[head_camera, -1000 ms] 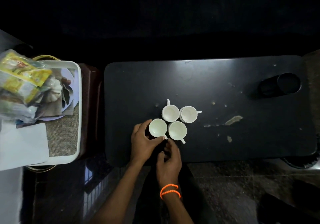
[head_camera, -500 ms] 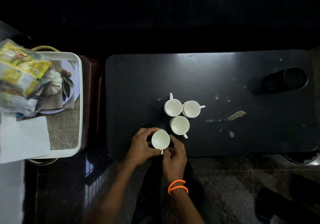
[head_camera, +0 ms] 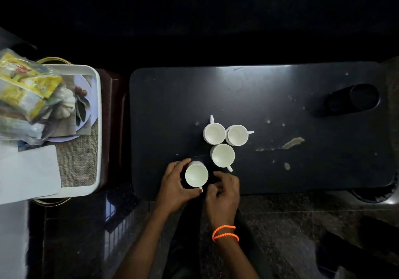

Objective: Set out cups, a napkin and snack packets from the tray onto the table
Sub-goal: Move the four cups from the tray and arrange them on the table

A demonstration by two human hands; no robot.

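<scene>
Left hand (head_camera: 174,183) grips the nearest cup (head_camera: 196,175) on the table (head_camera: 280,170).

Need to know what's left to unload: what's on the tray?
On the tray: yellow snack packets piled over a plate, a white napkin, and a woven mat. Anything beneath the packets is hidden.
</scene>
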